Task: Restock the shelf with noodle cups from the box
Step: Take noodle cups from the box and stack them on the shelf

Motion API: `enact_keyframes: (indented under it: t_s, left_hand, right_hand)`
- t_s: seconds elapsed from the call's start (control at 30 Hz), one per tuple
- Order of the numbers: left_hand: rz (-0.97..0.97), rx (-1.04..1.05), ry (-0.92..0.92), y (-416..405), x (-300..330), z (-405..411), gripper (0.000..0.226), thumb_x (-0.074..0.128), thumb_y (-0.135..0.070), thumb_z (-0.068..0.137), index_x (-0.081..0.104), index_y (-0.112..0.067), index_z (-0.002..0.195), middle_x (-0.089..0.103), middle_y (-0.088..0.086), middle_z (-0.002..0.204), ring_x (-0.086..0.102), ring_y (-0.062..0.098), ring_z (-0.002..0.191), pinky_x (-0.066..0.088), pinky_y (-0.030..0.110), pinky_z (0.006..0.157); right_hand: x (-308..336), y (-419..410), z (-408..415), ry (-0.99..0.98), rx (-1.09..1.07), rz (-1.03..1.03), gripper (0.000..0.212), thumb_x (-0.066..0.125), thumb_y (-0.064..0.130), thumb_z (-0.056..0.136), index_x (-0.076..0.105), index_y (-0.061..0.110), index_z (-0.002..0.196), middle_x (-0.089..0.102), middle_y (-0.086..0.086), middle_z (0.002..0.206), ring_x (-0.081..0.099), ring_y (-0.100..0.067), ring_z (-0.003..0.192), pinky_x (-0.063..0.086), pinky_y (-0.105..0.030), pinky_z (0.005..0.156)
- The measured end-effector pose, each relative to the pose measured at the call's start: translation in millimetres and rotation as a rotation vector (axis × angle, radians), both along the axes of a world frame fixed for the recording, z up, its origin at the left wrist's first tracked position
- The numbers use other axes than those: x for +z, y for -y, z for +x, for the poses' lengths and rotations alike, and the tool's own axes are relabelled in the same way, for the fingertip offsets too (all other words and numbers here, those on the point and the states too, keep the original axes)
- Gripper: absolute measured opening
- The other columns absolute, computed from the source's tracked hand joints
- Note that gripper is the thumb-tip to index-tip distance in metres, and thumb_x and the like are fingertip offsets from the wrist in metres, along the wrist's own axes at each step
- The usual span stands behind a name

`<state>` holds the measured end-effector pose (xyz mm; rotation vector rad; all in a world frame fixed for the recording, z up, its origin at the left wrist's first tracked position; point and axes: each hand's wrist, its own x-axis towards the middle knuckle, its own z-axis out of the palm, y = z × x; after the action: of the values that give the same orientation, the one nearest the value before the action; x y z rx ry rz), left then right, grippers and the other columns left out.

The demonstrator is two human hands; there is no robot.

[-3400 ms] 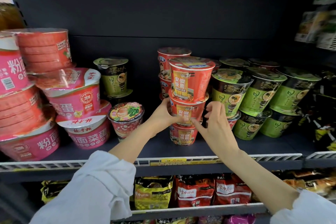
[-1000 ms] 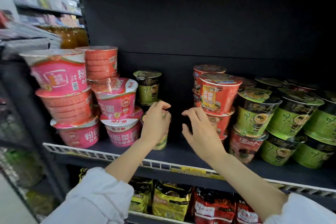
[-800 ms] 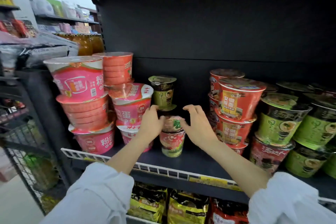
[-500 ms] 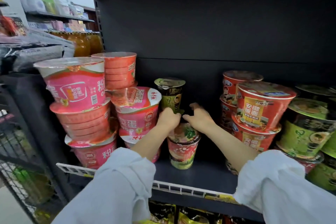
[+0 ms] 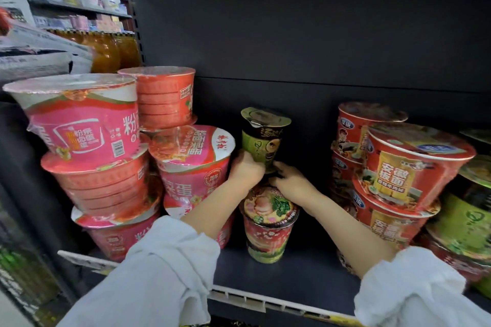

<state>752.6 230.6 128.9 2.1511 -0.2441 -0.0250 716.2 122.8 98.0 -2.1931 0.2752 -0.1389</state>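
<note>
A green and black noodle cup (image 5: 263, 138) stands upright at the back of the dark shelf (image 5: 305, 276). My left hand (image 5: 245, 168) grips its lower left side. My right hand (image 5: 289, 182) reaches in from the right, fingers curled at the cup's base; what it grips is hidden. In front of both hands stands a red floral noodle cup (image 5: 268, 225) with a pictured lid. The box is out of view.
Stacks of pink and red noodle bowls (image 5: 101, 156) fill the shelf's left side. Red bowls (image 5: 403, 167) are stacked on the right, with green cups (image 5: 467, 215) beyond them. A white price rail (image 5: 239, 298) edges the shelf front. Bottles (image 5: 106, 50) stand on another rack at left.
Both hands left the red stack, moved left, passed over the red floral cup and reached back. They have closed around the base of the green cup behind it.
</note>
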Motion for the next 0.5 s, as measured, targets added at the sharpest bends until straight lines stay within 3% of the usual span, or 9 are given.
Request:
enact_keyframes:
  t_s: [0.13,0.23,0.33,0.4,0.5]
  left_hand:
    - [0.032,-0.026,-0.044,0,5,0,0.036,0.049,-0.008,0.091,0.044,0.000,0.126,0.051,0.018,0.127,0.050,0.029,0.117,0.042,0.030,0.089]
    - [0.100,-0.023,-0.025,0,7,0,0.034,0.045,-0.011,0.095,0.045,0.001,0.127,0.050,0.018,0.129,0.050,0.031,0.118,0.043,0.032,0.092]
    - [0.130,0.001,-0.051,1,7,4,0.031,0.041,-0.011,0.097,0.047,0.002,0.125,0.051,0.019,0.129,0.051,0.032,0.118,0.043,0.033,0.094]
    - [0.162,0.003,-0.062,2,5,7,0.030,0.043,-0.011,0.097,0.048,0.001,0.125,0.051,0.018,0.129,0.052,0.032,0.119,0.043,0.033,0.095]
    - [0.224,-0.015,-0.112,5,2,12,0.033,0.043,-0.014,0.097,0.044,0.000,0.128,0.049,0.017,0.132,0.050,0.029,0.121,0.042,0.032,0.098]
  right_hand:
    - [6,0,1,0.076,-0.072,0.163,0.072,0.058,0.013,0.090,0.017,0.015,0.149,0.042,-0.011,0.145,0.043,-0.025,0.131,0.036,-0.038,0.108]
    - [23,-2,8,0.210,-0.151,0.188,0.097,0.069,0.023,0.084,-0.002,0.020,0.150,0.032,-0.010,0.151,0.035,-0.027,0.136,0.033,-0.037,0.110]
    - [37,-8,19,0.339,-0.149,0.219,0.123,0.081,0.022,0.071,-0.016,0.029,0.148,0.022,-0.011,0.154,0.028,-0.027,0.140,0.029,-0.040,0.112]
    - [43,-12,25,0.421,-0.140,0.278,0.126,0.083,0.016,0.067,-0.012,0.034,0.147,0.023,-0.010,0.153,0.027,-0.024,0.139,0.029,-0.041,0.112]
    - [47,-10,27,0.503,-0.202,0.269,0.103,0.084,0.016,0.065,0.017,0.031,0.142,0.040,-0.011,0.141,0.043,-0.026,0.128,0.040,-0.034,0.102]
